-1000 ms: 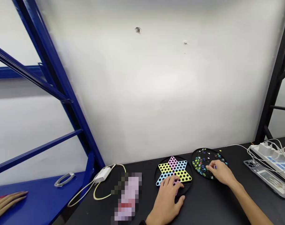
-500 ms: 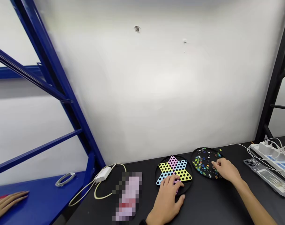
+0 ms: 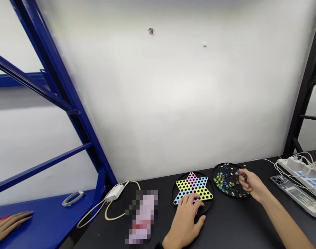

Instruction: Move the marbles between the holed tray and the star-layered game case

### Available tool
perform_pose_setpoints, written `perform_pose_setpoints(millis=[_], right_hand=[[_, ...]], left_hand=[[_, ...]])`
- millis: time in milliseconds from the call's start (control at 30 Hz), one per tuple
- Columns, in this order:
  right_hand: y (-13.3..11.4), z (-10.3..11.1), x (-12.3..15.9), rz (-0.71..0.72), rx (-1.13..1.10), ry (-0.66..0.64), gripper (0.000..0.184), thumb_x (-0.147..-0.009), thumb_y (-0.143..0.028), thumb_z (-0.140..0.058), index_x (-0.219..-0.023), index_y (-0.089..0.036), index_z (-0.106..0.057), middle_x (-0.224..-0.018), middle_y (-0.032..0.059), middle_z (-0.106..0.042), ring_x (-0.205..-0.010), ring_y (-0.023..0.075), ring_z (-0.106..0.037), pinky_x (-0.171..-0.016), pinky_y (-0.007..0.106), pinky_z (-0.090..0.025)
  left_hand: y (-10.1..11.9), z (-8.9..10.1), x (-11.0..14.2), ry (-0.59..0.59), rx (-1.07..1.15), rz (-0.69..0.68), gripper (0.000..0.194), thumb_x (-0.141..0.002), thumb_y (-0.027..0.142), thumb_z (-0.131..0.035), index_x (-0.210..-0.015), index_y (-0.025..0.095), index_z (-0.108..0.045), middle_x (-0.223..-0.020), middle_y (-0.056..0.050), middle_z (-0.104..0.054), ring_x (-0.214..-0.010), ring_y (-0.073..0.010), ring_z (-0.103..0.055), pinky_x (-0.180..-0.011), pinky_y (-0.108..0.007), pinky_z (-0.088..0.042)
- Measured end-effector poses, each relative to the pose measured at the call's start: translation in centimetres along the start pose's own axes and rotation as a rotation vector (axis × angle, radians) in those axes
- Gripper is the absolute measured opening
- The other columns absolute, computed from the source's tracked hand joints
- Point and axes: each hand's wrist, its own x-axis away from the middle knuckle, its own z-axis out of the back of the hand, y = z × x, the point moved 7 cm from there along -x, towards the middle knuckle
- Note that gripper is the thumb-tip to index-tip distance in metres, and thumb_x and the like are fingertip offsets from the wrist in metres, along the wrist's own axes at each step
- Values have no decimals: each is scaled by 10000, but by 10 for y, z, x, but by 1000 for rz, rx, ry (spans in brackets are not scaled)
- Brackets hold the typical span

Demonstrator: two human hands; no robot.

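Note:
A round black board with a six-pointed star (image 3: 192, 188) in yellow, pink and blue, full of holes, lies on the black table. My left hand (image 3: 186, 218) rests flat on its near edge, fingers spread. To the right stands a round black tray (image 3: 226, 180) holding several coloured marbles. My right hand (image 3: 252, 185) hovers at the tray's right rim, fingers pinched together over the marbles; what they hold is too small to make out.
A white charger with cable (image 3: 113, 194) lies left of the board, beside a blurred pink item (image 3: 143, 216). A power strip (image 3: 300, 169) and a phone (image 3: 295, 195) sit at the right. Blue shelving (image 3: 56, 100) rises at left; another person's hand (image 3: 7, 223) rests on its shelf.
My right hand has slid from the middle of the marble tray to its right rim and lifted with fingers pinched. The left hand has stayed on the star board.

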Motion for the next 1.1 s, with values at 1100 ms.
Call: perform_pose_setpoints(millis=[1100], right_hand=[[3, 4, -43, 215, 173, 184, 391, -790, -588, -551, -692, -209, -541, -526, -62, -427, -423, 92, -327, -420, 237, -224]], left_hand=[[0, 1, 0, -20, -10, -3, 262, -815, 234, -663, -1063, 301, -610, -1324, -6, -547, -1238, -273, -485, -1079, -473, -386]])
